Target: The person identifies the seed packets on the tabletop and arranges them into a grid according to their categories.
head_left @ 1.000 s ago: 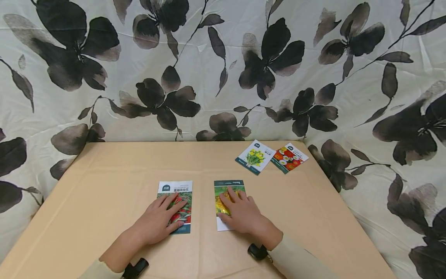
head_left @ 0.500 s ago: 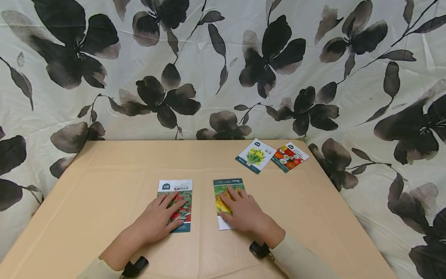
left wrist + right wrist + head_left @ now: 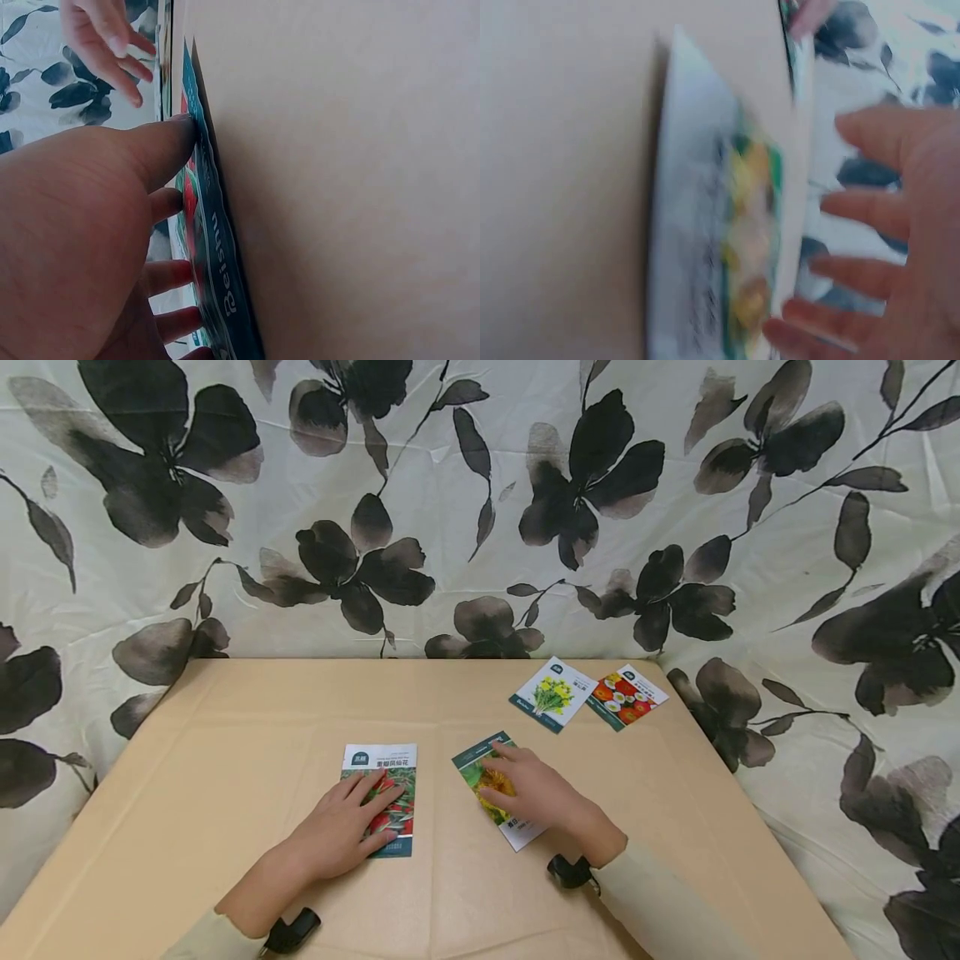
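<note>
My left hand (image 3: pixel 337 828) rests with spread fingers on a seed packet with red flowers (image 3: pixel 405 814), which lies upright to me on the table. In the left wrist view, the thumb and fingertips touch the face of this packet (image 3: pixel 214 247), near its dark teal edge. To the right, my right hand (image 3: pixel 543 789) is over a seed packet with yellow flowers (image 3: pixel 480 779), turned slantwise with its top toward the left. The right wrist view is blurred; there the fingers (image 3: pixel 862 214) are straight and stand off from the packet's face (image 3: pixel 694 217).
At the table's back right lie a white seed packet with yellow flowers (image 3: pixel 553 693) and one with red and white flowers (image 3: pixel 628 697), their edges overlapping. A tan cover (image 3: pixel 262 727) spreads over the table. Behind hangs a floral cloth (image 3: pixel 457 502).
The yellow-flower packet has turned from upright to slanted, its top swinging left. My right hand has shifted slightly right and its fingers now point more to the left. The left hand stays put.
</note>
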Available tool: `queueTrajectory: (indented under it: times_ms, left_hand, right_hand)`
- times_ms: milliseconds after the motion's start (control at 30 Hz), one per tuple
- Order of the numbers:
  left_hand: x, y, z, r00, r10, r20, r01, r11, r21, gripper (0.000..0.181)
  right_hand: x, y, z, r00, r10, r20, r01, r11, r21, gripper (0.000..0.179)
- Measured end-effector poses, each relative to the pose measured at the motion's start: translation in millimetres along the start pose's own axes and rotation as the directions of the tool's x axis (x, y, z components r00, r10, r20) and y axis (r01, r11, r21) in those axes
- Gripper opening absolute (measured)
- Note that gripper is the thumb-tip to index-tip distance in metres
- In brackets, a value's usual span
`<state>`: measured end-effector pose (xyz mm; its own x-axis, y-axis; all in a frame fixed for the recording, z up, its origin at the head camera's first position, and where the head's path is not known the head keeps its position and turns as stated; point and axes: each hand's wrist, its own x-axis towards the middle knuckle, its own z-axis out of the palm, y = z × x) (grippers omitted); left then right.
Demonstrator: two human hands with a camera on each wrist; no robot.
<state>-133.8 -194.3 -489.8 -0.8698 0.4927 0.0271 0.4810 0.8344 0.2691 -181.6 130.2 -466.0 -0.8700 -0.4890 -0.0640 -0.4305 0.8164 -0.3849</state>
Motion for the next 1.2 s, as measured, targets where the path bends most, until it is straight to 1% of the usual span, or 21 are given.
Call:
queueTrajectory:
  times_ms: [100,167,200,267,333,400,533,600,667,733,800,867,933,967,1033,1100,1200]
  left_hand:
    - [0.0,0.0,-0.2,1.0,0.003,0.003,-0.003,1.0,0.001,0.061]
    - [0.0,0.0,-0.2,1.0,0.003,0.007,-0.003,1.0,-0.002,0.061]
    - [-0.1,0.0,-0.2,1.0,0.004,0.01,-0.004,1.0,-0.003,0.062]
    - [-0.1,0.1,-0.3,1.0,0.005,0.012,-0.005,1.0,-0.004,0.062]
    - [-0.2,0.2,-1.0,1.0,0.005,0.01,-0.005,1.0,-0.001,0.062]
    - [-0.4,0.0,-1.4,1.0,0.004,0.007,-0.004,1.0,0.004,0.062]
    - [-0.6,-0.3,-1.8,1.0,0.005,-0.002,-0.005,1.0,0.012,0.062]
    - [-0.4,-0.7,-1.7,1.0,0.005,-0.005,-0.005,1.0,0.013,0.062]
    - [-0.2,-0.5,-1.9,1.0,0.006,-0.007,-0.006,1.0,0.012,0.063]
    - [0.2,-0.7,-1.6,1.0,0.004,-0.005,-0.004,1.0,0.009,0.063]
    - [0.4,-0.9,-1.3,1.0,0.005,-0.005,-0.005,1.0,0.007,0.063]
    - [0.6,-1.2,-1.1,1.0,0.004,-0.002,-0.004,1.0,0.007,0.063]
    - [0.6,-1.3,-1.4,1.0,0.007,-0.005,-0.007,1.0,0.01,0.063]
    - [0.6,-1.6,-1.5,1.0,0.01,-0.009,-0.01,1.0,0.011,0.063]
    - [0.7,-1.8,-1.4,1.0,0.009,-0.012,-0.009,1.0,0.01,0.062]
    - [0.8,-1.9,-1.2,1.0,0.006,-0.012,-0.005,1.0,0.007,0.063]
    - [1.3,-2.7,-0.3,1.0,0.001,-0.008,-0.001,1.0,0.004,0.063]
  right_hand:
    - [1.1,-6,11,0.999,0.032,-0.025,-0.034,0.996,-0.077,0.061]
    - [0.5,-7,18,0.998,0.051,-0.026,-0.054,0.988,-0.148,0.065]
    - [0.0,-7,21,0.998,0.056,-0.023,-0.06,0.985,-0.165,0.066]
    - [-1.2,-8,24,0.999,0.047,-0.015,-0.049,0.985,-0.168,0.065]
    - [-1.9,-6,24,1.0,0.011,0.001,-0.011,0.989,-0.151,0.063]
    - [-1.9,-4,22,0.999,-0.041,0.023,0.043,0.993,-0.107,0.059]
    - [-1.2,2,18,0.988,-0.144,0.061,0.145,0.989,-0.01,0.05]
    - [-0.7,4,17,0.984,-0.172,0.056,0.169,0.985,0.041,0.042]
    - [-0.6,3,16,0.984,-0.178,0.025,0.176,0.982,0.063,0.036]
    - [-0.4,-1,17,0.987,-0.158,-0.037,0.158,0.987,0.021,0.032]
    - [-1.3,-7,19,0.99,-0.095,-0.102,0.089,0.994,-0.061,0.034]
    - [-3.2,-13,21,0.988,-0.025,-0.155,0.002,0.99,-0.144,0.039]
    - [-5.1,-18,22,0.985,0.032,-0.17,-0.066,0.978,-0.198,0.043]
    - [-6.1,-20,23,0.985,0.051,-0.165,-0.086,0.974,-0.211,0.046]
    - [-6.6,-20,23,0.989,0.053,-0.135,-0.082,0.973,-0.216,0.049]
    - [-5.4,-16,22,0.996,0.035,-0.086,-0.052,0.978,-0.2,0.053]
    - [-1.5,-6,19,1.0,-0.012,-0.011,0.01,0.99,-0.142,0.054]
